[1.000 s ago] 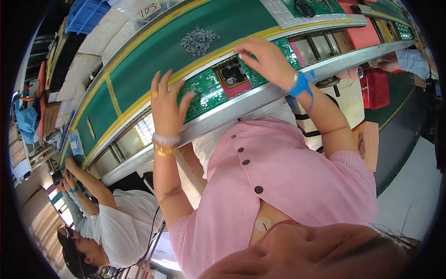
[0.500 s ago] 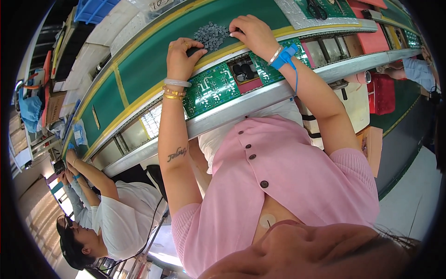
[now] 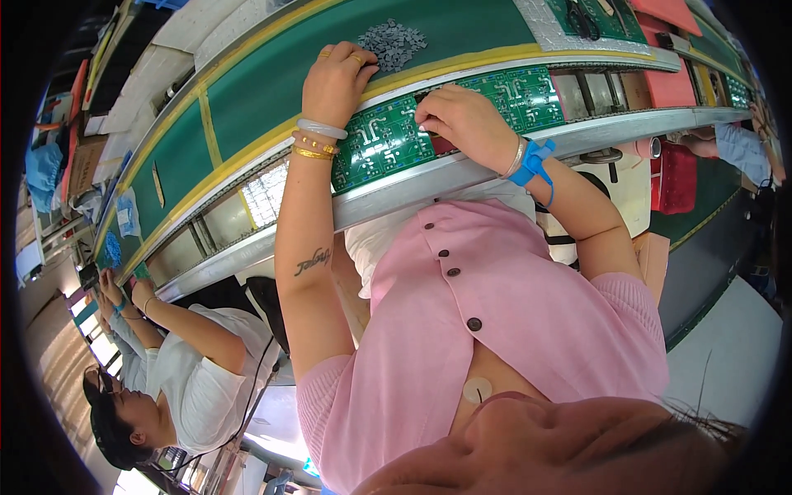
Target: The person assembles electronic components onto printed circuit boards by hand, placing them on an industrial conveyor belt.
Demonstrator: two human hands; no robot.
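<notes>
A heap of small grey parts point(image 3: 394, 43) lies on the green work surface point(image 3: 280, 78). At its left edge is my left hand point(image 3: 337, 81), thumb and fingertips drawn together by the parts; anything between them is too small to make out. My right hand point(image 3: 469, 124) is over the green circuit boards point(image 3: 381, 147) in the metal track, its fingers curled into a pinch. What it may hold is hidden. Part of the opening between the boards is covered by this hand. A blue wrist strap point(image 3: 533, 162) circles my right wrist.
A metal rail point(image 3: 396, 191) runs along the near side of the boards. Scissors point(image 3: 582, 23) lie at the upper right beside another circuit board. At the left, a co-worker in a white shirt point(image 3: 216, 384) works along the same line, near a clear plastic bag point(image 3: 127, 216).
My right hand has moved from the heap back toward me, over the boards. My left hand stays beside the heap. The whole view has shifted slightly.
</notes>
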